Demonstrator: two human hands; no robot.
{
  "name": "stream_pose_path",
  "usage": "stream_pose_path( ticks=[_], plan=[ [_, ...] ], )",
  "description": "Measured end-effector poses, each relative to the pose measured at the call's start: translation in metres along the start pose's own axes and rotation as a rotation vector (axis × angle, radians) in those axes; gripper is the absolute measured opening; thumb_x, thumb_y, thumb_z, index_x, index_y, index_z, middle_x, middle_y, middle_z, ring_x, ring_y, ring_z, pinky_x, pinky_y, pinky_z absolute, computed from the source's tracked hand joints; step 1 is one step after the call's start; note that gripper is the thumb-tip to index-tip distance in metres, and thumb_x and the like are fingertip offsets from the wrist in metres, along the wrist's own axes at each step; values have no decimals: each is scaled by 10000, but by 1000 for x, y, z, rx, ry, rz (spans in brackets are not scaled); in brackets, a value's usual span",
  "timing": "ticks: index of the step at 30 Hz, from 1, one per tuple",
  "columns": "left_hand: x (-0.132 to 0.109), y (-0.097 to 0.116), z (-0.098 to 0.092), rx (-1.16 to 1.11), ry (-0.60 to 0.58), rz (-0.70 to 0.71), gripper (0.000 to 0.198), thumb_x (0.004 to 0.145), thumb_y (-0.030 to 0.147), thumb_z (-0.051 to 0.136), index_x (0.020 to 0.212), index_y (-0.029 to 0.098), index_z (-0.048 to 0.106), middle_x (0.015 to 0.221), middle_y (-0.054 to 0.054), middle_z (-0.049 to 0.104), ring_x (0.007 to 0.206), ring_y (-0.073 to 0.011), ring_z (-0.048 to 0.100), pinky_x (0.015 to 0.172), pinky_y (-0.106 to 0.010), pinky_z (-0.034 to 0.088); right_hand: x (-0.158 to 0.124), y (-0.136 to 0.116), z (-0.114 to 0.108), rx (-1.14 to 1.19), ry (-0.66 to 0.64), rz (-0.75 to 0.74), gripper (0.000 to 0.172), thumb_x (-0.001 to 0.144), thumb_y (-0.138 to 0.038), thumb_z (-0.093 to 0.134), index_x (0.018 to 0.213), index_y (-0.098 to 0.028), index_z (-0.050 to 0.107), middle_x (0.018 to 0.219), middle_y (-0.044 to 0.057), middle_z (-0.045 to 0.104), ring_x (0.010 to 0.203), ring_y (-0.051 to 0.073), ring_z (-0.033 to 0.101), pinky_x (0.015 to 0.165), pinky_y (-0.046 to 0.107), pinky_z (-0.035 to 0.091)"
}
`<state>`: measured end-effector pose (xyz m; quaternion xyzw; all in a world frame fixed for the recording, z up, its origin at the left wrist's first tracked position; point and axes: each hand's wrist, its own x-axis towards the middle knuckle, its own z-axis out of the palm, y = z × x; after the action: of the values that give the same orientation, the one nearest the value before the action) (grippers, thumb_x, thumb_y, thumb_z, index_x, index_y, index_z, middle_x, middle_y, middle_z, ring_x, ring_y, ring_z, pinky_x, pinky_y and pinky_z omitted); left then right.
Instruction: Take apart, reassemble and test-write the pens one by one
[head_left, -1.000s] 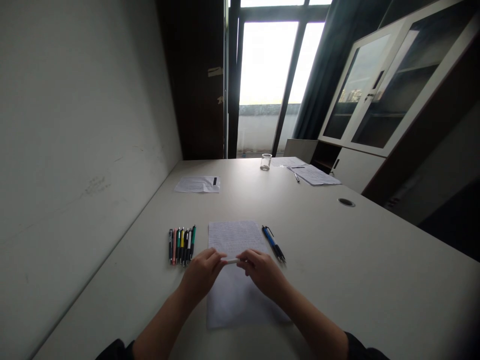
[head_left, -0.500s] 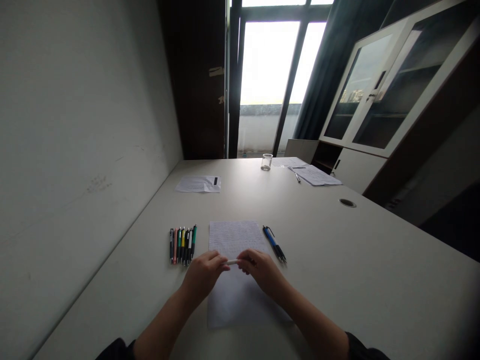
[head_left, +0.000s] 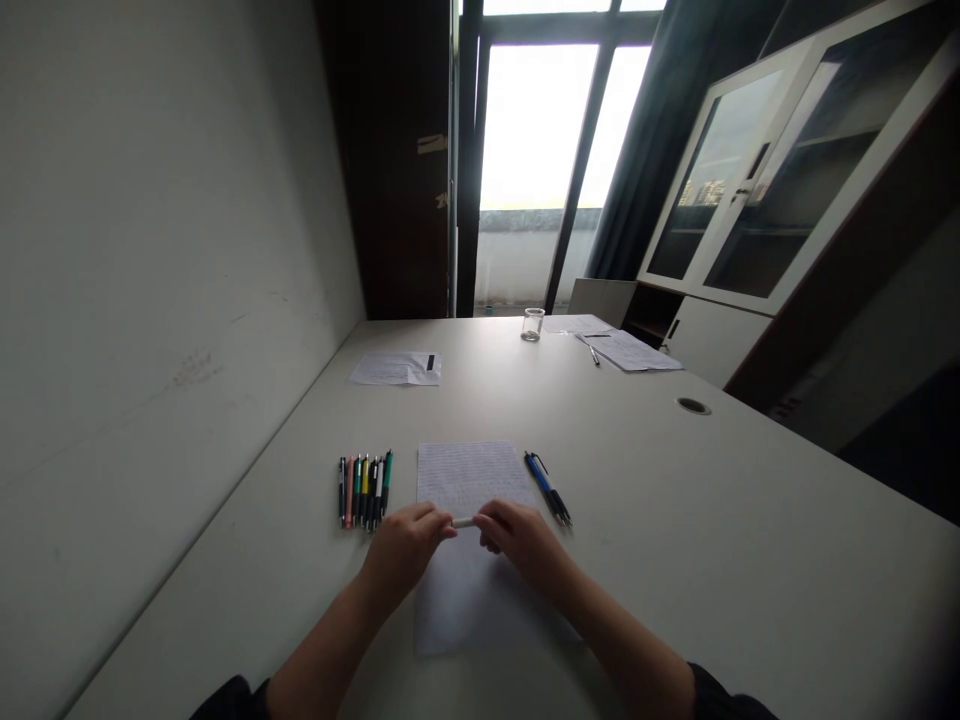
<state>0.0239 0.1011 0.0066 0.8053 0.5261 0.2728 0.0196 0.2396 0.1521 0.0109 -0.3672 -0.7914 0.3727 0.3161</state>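
Between my two hands a slim white pen is held level, and only its middle shows. My left hand pinches one end of it, and my right hand has its fingers closed round the other end. Both hands are over a sheet of lined paper with writing on its upper part. To the left of the paper, several pens of different colours lie side by side. A couple of pens, one of them blue, lie close together on the right.
Farther back on the white table are a clear glass, a sheet in a plastic sleeve and stacked papers with a pen. A round cable hole is at right. A wall borders the left side.
Almost nothing differs. Both hands keep hold of the white pen in the same place, with only a slight shift of the fingers.
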Motion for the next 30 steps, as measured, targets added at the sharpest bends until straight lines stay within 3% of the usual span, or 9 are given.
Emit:
stream_pose_path(
  ticks=[6,9,11,15,18,20,23,26,30],
  plan=[
    [1,1,0,-18,21,-1,176,966,341,567,917,202,664,814,-21,666,716,-147,624,641,-230,447,-1,1,2,-21,81,-66,41,876,-243,632,860,-207,620,859,23,670,778,159,635,702,277,519],
    [0,1,0,-32,33,9,183,975,343,550,939,205,665,826,-26,666,733,-147,634,652,-228,461,-1,3,3,27,61,-38,220,828,-281,695,1008,-212,589,987,47,661,805,163,645,689,277,542],
    [0,1,0,-30,31,9,171,971,336,557,950,206,666,832,-27,665,745,-150,637,659,-228,468,-1,5,2,22,27,-1,225,864,-327,667,1038,-206,590,923,40,680,720,149,642,650,269,531],
    [1,2,-1,-11,19,7,133,956,316,590,936,209,667,827,-22,662,739,-149,630,657,-231,465,0,4,1,-34,-32,-24,205,968,-312,518,847,-195,635,722,10,669,604,128,605,622,260,492],
    [1,2,-2,-25,31,9,125,954,313,595,941,212,666,834,-22,666,742,-146,632,666,-233,464,0,4,2,-37,34,-78,53,909,-247,589,906,-208,624,884,33,666,762,154,634,683,268,516],
    [1,1,-2,-36,31,4,124,954,315,595,945,212,664,844,-22,670,749,-148,635,672,-235,464,0,4,3,-16,48,-82,140,859,-250,650,986,-215,601,994,50,647,826,163,639,698,270,533],
    [0,1,-1,-36,23,1,127,952,321,595,945,214,661,847,-22,670,754,-154,637,672,-237,463,-1,6,3,-18,15,-35,179,884,-314,641,1025,-212,602,902,33,664,709,145,630,652,264,526],
    [0,2,-2,-23,16,-4,112,947,312,602,948,216,660,846,-21,667,757,-159,636,670,-238,460,0,5,1,-50,-4,-49,165,957,-312,538,881,-206,639,758,8,653,656,138,611,656,264,506],
    [0,3,-2,-35,17,-10,94,942,294,612,947,213,659,857,-19,670,758,-156,635,672,-234,458,0,4,2,-19,59,-123,59,898,-251,604,938,-209,616,990,49,630,829,156,623,705,260,524]
  ],
)
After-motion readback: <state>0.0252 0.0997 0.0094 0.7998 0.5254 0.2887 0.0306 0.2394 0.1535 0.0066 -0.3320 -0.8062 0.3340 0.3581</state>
